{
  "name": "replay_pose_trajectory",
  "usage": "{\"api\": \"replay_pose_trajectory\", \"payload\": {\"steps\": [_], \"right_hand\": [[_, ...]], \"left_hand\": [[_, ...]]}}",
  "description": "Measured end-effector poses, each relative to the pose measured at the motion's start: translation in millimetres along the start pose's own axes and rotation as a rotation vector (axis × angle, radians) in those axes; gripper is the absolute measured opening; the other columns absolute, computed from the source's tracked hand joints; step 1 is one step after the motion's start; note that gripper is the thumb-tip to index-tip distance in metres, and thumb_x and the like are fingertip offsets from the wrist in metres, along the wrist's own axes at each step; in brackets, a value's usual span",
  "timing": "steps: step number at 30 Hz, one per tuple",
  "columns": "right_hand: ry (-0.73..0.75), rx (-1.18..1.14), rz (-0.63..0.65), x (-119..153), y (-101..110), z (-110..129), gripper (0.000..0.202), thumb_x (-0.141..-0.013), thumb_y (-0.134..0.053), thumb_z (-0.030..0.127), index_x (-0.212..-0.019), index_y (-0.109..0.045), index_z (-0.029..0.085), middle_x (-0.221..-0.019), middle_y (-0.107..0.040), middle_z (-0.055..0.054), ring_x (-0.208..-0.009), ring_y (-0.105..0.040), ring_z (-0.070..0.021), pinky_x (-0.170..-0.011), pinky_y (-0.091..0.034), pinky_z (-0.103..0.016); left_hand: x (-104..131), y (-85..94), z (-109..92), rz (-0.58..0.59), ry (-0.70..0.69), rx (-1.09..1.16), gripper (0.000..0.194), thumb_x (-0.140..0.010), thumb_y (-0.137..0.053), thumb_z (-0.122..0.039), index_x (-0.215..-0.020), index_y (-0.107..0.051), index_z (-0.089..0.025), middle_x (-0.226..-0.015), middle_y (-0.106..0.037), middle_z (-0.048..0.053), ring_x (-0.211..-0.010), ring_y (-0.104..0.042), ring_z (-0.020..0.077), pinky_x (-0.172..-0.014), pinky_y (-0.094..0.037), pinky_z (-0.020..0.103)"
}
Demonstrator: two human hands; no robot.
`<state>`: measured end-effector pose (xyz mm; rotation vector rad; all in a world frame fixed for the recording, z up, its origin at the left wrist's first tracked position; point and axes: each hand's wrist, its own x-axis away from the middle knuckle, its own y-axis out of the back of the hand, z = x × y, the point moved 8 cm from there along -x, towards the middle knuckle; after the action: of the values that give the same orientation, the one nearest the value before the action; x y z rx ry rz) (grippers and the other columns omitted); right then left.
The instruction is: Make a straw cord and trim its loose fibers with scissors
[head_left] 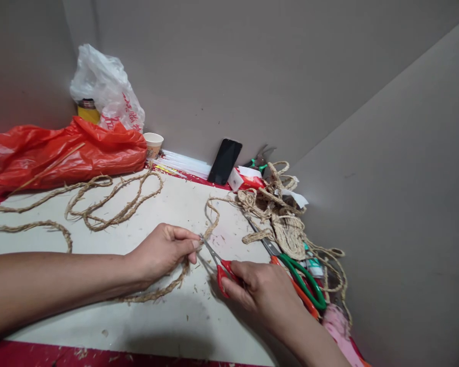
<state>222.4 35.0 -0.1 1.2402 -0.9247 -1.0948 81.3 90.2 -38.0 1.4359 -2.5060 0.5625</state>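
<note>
My left hand (172, 247) pinches a twisted straw cord (213, 224) between thumb and fingers. One stretch of the cord runs from the pinch up to the right, and another curves down below my left wrist. My right hand (260, 285) is closed on small red-handled scissors (213, 252), whose blades point up-left and meet the cord at my left fingertips. Whether the blade tips are parted is too small to tell. Longer loops of rough cord (132, 206) lie on the white board (168, 323) behind my left forearm.
Braided straw pieces (288, 234), green-handled scissors (304, 278) and an orange handle lie close at right. Along the back are a red bag (65, 158), paper cup (153, 145), phone (225, 160), red-and-white packet (248, 179) and pliers (260, 159). Walls stand behind and right.
</note>
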Motion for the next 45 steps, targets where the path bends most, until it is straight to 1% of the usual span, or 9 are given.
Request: {"api": "replay_pose_trajectory", "payload": {"steps": [9, 15, 21, 27, 32, 37, 41, 43, 45], "right_hand": [[0.007, 0.02, 0.002, 0.2, 1.8, 2.2, 0.031, -0.086, -0.047, 0.033, -0.059, -0.055, 0.02, -0.051, -0.06, 0.001, -0.045, -0.048, -0.0107, -0.05, -0.018, -0.025], [-0.062, -0.019, -0.012, -2.6, 5.0, 6.9, 0.029, -0.076, -0.054, 0.036, -0.053, -0.048, 0.02, -0.048, -0.055, 0.002, -0.042, -0.041, -0.0091, -0.049, -0.017, -0.025], [-0.049, -0.087, -0.023, -2.5, -0.4, 1.2, 0.032, -0.078, -0.052, 0.031, -0.05, -0.043, 0.019, -0.045, -0.051, 0.003, -0.041, -0.037, -0.0076, -0.048, -0.018, -0.024], [-0.019, -0.189, -0.068, -0.2, 0.6, -5.4, 0.036, -0.085, -0.047, 0.032, -0.052, -0.046, 0.018, -0.047, -0.048, 0.002, -0.045, -0.036, -0.0081, -0.049, -0.019, -0.024], [-0.141, -0.713, -0.134, -4.7, 3.1, -13.5, 0.041, -0.083, -0.05, 0.039, -0.05, -0.04, 0.019, -0.047, -0.035, 0.005, -0.045, -0.032, -0.0079, -0.046, -0.025, -0.022], [-0.441, -1.376, -0.138, -9.8, -26.1, -13.7, 0.042, -0.074, -0.063, 0.057, -0.067, -0.061, 0.016, -0.054, -0.057, -0.001, -0.042, -0.046, -0.0095, -0.041, -0.034, -0.021], [-0.506, -1.644, -0.208, -14.3, -39.7, -5.6, 0.033, -0.07, -0.074, 0.046, -0.068, -0.063, 0.015, -0.052, -0.059, 0.001, -0.037, -0.042, -0.006, -0.037, -0.031, -0.017], [-0.498, -1.699, -0.228, -15.7, -40.9, -5.2, 0.028, -0.069, -0.076, 0.04, -0.068, -0.063, 0.015, -0.052, -0.06, 0.002, -0.038, -0.045, -0.0061, -0.04, -0.035, -0.017], [-0.505, -1.739, -0.275, -15.2, -39.2, -10.0, 0.026, -0.068, -0.077, 0.037, -0.068, -0.064, 0.015, -0.057, -0.063, 0.001, -0.042, -0.049, -0.0067, -0.043, -0.04, -0.018]], "left_hand": [[0.7, -0.5, -5.6, -0.011, -0.034, 0.0, 0.021, -0.073, -0.064, -0.031, -0.08, -0.068, -0.012, -0.054, -0.058, -0.001, -0.04, -0.03, 0.0046, -0.041, -0.019, 0.021], [2.7, -5.1, -7.5, 0.041, -0.054, -0.035, 0.027, -0.073, -0.064, -0.035, -0.055, -0.061, -0.014, -0.05, -0.055, -0.001, -0.043, -0.033, 0.0054, -0.043, -0.021, 0.022], [0.4, -0.5, -3.9, -0.011, -0.02, -0.005, 0.019, -0.071, -0.065, -0.033, -0.072, -0.066, -0.014, -0.053, -0.059, -0.001, -0.04, -0.031, 0.0048, -0.043, -0.021, 0.022], [0.9, -0.2, -5.6, -0.002, 0.017, 0.045, 0.024, -0.071, -0.065, -0.03, -0.087, -0.064, -0.012, -0.057, -0.061, -0.001, -0.036, -0.025, 0.0024, -0.04, -0.016, 0.021], [-0.9, 2.6, -11.1, -0.005, -0.037, 0.035, 0.025, -0.071, -0.065, -0.03, -0.09, -0.062, -0.013, -0.063, -0.063, 0.0, -0.038, -0.031, 0.0031, -0.038, -0.018, 0.019], [7.4, -6.5, -16.5, 0.067, -0.213, -0.204, 0.018, -0.076, -0.061, -0.027, -0.087, -0.068, -0.014, -0.069, -0.067, 0.003, -0.058, -0.054, 0.0099, -0.057, -0.04, 0.021], [20.6, -24.1, -23.5, 0.196, -0.373, -0.408, 0.021, -0.08, -0.054, -0.021, -0.089, -0.072, -0.015, -0.085, -0.071, 0.005, -0.078, -0.061, 0.0148, -0.074, -0.044, 0.024], [20.2, -25.7, -20.0, 0.209, -0.312, -0.357, 0.022, -0.082, -0.054, -0.027, -0.09, -0.071, -0.015, -0.082, -0.07, 0.005, -0.072, -0.06, 0.0132, -0.068, -0.044, 0.023], [16.2, -25.3, -10.5, 0.22, -0.166, -0.256, 0.027, -0.082, -0.055, -0.036, -0.089, -0.068, -0.013, -0.075, -0.068, 0.005, -0.057, -0.055, 0.0095, -0.056, -0.042, 0.021]]}}
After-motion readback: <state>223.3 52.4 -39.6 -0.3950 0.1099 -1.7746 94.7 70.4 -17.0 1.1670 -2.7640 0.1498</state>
